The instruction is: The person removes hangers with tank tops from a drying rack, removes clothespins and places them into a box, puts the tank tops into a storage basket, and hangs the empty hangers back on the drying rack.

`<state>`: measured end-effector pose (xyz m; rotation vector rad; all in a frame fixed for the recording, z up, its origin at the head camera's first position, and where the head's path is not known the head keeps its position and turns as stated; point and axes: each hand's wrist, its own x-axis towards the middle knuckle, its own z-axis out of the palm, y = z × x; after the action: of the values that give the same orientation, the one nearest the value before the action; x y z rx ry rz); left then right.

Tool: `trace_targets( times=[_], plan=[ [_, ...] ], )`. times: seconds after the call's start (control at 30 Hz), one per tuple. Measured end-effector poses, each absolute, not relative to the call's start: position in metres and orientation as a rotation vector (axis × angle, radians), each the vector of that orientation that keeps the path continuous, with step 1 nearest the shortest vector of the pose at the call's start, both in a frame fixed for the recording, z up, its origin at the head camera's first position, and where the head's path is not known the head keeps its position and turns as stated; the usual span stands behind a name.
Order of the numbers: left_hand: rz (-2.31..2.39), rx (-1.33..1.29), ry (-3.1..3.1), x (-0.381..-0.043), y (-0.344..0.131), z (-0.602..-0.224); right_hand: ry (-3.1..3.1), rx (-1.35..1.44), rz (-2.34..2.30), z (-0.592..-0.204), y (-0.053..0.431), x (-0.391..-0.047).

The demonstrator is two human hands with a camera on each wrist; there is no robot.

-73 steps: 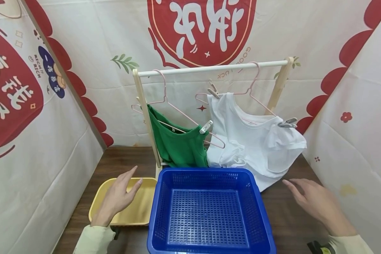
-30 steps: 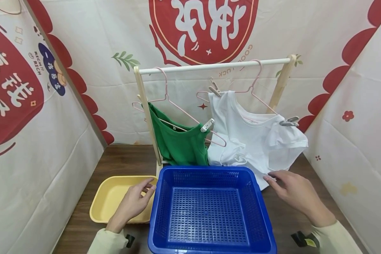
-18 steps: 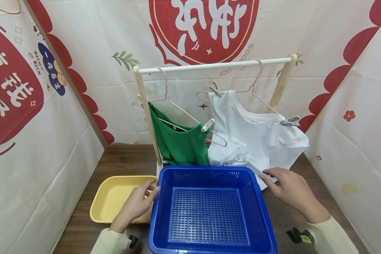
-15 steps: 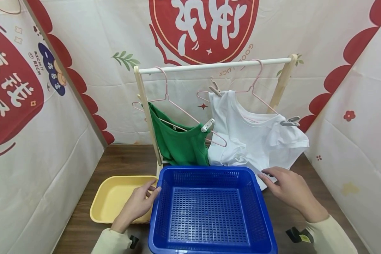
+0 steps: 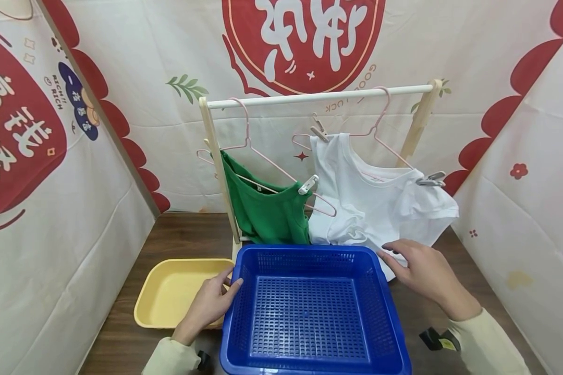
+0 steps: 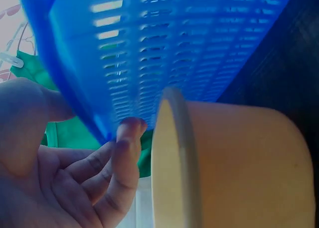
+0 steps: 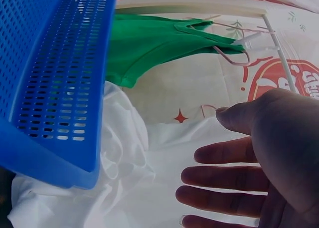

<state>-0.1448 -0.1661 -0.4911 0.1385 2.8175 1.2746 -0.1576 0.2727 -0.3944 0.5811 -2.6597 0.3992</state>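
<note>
Blue basket: near side of the table, beside the yellow tray; likely light, fairly stiff, slightly slick.
Rim: probably best held at both side edges, one hand each.
Basket walls: deep blue, slotted, sloping to a gridded floor.
Left hand: thumb inside the rim, fingers outside; cannot tell whether its grip is firm.
Right hand: grip loose, fingers extended, apart from the basket.
Beyond: hanging green top, white shirt.

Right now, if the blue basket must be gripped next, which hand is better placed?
Probably the left. The left hand is at the basket, thumb across its rim; the right hand is open, with a gap to the basket in its wrist view.
</note>
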Motion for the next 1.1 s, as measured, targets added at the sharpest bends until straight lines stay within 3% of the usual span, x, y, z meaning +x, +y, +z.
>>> trace_targets(
  times=[1.1],
  plan=[
    [1.396,0.058,2.897,-0.138,-0.150,-0.507,-2.552,0.674,0.468,-0.381,0.256,-0.174]
  ],
)
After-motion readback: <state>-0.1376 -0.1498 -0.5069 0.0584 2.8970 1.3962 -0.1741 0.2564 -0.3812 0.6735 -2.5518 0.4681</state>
